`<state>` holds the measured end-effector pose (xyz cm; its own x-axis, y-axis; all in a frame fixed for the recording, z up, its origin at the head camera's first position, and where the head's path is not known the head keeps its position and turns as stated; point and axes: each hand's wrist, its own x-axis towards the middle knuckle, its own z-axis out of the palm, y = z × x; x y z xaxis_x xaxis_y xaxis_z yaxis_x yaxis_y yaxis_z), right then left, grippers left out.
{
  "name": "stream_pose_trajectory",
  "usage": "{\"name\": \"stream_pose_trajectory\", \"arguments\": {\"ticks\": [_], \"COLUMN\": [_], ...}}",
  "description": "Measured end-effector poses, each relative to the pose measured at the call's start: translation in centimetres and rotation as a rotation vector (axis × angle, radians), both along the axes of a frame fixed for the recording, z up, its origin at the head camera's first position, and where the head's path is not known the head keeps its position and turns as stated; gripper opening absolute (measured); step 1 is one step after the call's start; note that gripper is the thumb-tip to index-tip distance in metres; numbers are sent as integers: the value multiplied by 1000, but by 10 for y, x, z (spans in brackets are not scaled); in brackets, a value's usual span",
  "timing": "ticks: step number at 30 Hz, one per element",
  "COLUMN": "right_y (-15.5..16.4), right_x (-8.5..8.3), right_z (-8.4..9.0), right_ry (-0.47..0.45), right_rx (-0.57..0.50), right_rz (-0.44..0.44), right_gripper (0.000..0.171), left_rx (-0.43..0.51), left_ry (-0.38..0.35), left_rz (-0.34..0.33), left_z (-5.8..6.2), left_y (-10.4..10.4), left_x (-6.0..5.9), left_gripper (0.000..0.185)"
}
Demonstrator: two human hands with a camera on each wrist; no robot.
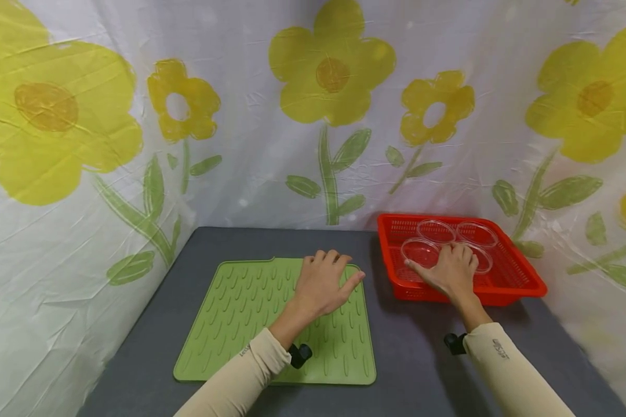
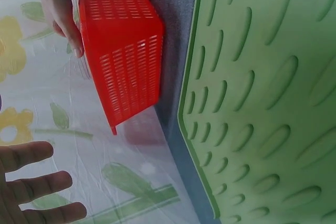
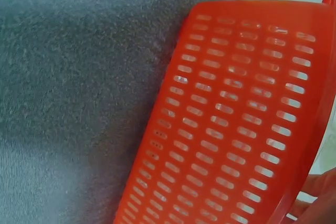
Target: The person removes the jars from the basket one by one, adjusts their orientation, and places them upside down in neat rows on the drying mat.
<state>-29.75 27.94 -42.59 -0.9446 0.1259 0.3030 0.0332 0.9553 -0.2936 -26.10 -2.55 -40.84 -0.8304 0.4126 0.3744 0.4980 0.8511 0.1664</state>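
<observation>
My right hand (image 1: 451, 272) reaches over the near rim of a red plastic basket (image 1: 521, 281), thumb spread away from the fingers. Beneath and beside it are several clear round dishes (image 1: 421, 250) inside the basket; whether the fingertips touch one is hard to tell. In the right wrist view, the basket's slotted side (image 3: 220, 114) hides most of that hand. My left hand (image 1: 320, 284) hovers above a green ridged mat (image 1: 229, 330), holding nothing. Its fingers (image 2: 42, 187) look straight and spread in the left wrist view.
Both mat and basket lie on a dark grey table (image 1: 401, 359), the basket at the back right. A white cloth with yellow flowers (image 1: 240, 174) hangs behind the table and along its sides.
</observation>
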Motion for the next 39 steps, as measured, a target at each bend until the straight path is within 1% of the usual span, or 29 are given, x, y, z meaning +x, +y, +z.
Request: {"name": "stream_pose_trajectory", "arguments": {"ticks": [3, 7, 12, 19, 23, 29, 35, 39], "right_y": [-2, -4, -2, 4, 7, 9, 7, 4], "right_x": [0, 2, 4, 7, 9, 14, 21, 28], "right_z": [2, 2, -1, -4, -1, 5, 12, 18], "right_ry": [-15, -16, 27, 126, 147, 172, 233, 283], "right_rx": [-24, -74, -136, -222, -275, -337, -389, -435], "right_rz": [-4, -9, 2, 66, 114, 171, 207, 244], "right_gripper": [98, 98, 98, 94, 93, 97, 98, 99], "left_rx": [-14, -6, 26, 36, 49, 67, 96, 126], "left_ry": [18, 38, 35, 96, 114, 121, 130, 117], "left_rz": [-4, -16, -40, -65, -75, -74, -69, -71], "left_z": [1, 3, 4, 4, 5, 8, 13, 16], "left_y": [0, 1, 5, 11, 13, 15, 14, 12], "left_x": [2, 4, 8, 10, 12, 11, 10, 10], "left_gripper": [58, 55, 48, 42, 41, 41, 43, 45]}}
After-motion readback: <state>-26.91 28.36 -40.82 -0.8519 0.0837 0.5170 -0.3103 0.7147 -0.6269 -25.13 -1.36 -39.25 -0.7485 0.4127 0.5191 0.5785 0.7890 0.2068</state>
